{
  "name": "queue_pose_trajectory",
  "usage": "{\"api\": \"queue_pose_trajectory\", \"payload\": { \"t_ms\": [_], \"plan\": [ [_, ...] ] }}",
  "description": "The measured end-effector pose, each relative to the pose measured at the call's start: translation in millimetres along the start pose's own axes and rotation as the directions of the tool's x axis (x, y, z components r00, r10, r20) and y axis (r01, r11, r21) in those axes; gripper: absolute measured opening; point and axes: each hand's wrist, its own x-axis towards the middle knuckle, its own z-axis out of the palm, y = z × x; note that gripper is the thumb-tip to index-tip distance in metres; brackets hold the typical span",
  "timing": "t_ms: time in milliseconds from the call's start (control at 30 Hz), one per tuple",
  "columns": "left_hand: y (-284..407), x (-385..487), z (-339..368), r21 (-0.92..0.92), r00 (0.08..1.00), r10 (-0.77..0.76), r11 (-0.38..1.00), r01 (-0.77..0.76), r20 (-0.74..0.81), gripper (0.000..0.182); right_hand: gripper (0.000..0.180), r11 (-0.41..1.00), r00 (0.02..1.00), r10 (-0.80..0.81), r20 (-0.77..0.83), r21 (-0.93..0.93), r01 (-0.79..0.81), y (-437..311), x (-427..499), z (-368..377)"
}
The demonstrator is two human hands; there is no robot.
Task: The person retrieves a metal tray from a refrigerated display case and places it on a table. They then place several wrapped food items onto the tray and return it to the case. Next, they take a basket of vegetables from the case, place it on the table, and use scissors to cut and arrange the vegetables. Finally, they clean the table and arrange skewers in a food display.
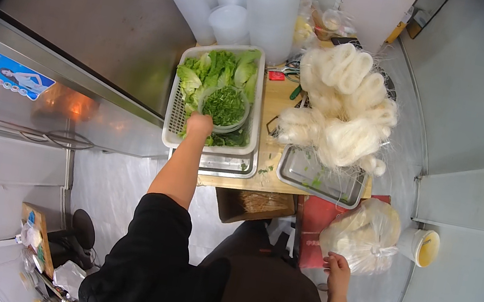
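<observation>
My left hand (199, 125) grips the near left rim of a round clear plastic tub (229, 128) filled with chopped green herbs (223, 106). That tub is in a white perforated plastic basket (254, 126), with green lettuce leaves (223, 66) behind and around it. Under the basket's near side shows a metal tray (219, 167) on the wooden table. My right hand (338, 271) hangs at the lower right, its fingers loosely bent with nothing visible in them. Close to it is a knotted clear plastic bag (363, 235) with pale contents.
Bundles of white dried noodles (347, 106) lie behind a second metal tray (320, 177) on the wooden table (268, 151). Tall stacks of plastic tubs (269, 10) stand at the back. Below the table edge is a cardboard box (232, 207); a white bucket (411, 244) stands right.
</observation>
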Motion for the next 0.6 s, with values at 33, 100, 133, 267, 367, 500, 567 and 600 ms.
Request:
{"api": "queue_pose_trajectory", "payload": {
  "t_ms": [33, 100, 133, 267, 367, 500, 567, 600],
  "plan": [
    [-4, 3, 0, 0.100, 0.999, 0.017, 0.995, -0.020, 0.032, 0.055, 0.023, 1.000, 1.000, 0.014, 0.003, -0.014, -0.014, -3, 2, 1],
    [-12, -2, -6, -0.154, 0.998, 0.026, 0.987, -0.034, -0.052, 0.046, 0.022, 1.000, 0.999, -0.008, 0.036, -0.007, 0.008, -8, 8, 1],
    [-17, -10, -13, -0.266, 0.996, 0.027, 0.963, -0.048, -0.080, 0.042, 0.022, 1.000, 1.000, -0.005, 0.019, -0.030, 0.006, -10, 10, 1],
    [-26, -60, -53, -0.625, 0.983, 0.068, 0.764, -0.161, -0.171, 0.033, 0.019, 0.999, 0.997, -0.047, 0.053, -0.025, 0.048, -22, 15, 5],
    [-32, -106, -83, -0.817, 0.978, 0.151, 0.540, -0.202, -0.142, 0.032, 0.018, 0.998, 0.988, -0.067, 0.139, 0.012, 0.066, -42, 18, 16],
    [-37, -178, -82, -0.775, 0.964, 0.264, 0.607, -0.178, -0.014, 0.039, 0.024, 0.977, 0.904, -0.202, 0.378, 0.149, 0.156, -77, 21, 43],
    [-37, -216, -63, -0.715, 0.952, 0.302, 0.676, -0.178, 0.048, 0.042, 0.030, 0.982, 0.891, -0.171, 0.420, 0.147, 0.119, -92, 26, 62],
    [-34, -233, -46, -0.699, 0.952, 0.281, 0.705, -0.117, 0.124, 0.041, 0.035, 0.980, 0.881, -0.166, 0.444, 0.177, 0.096, -98, 29, 71]
  ]
}}
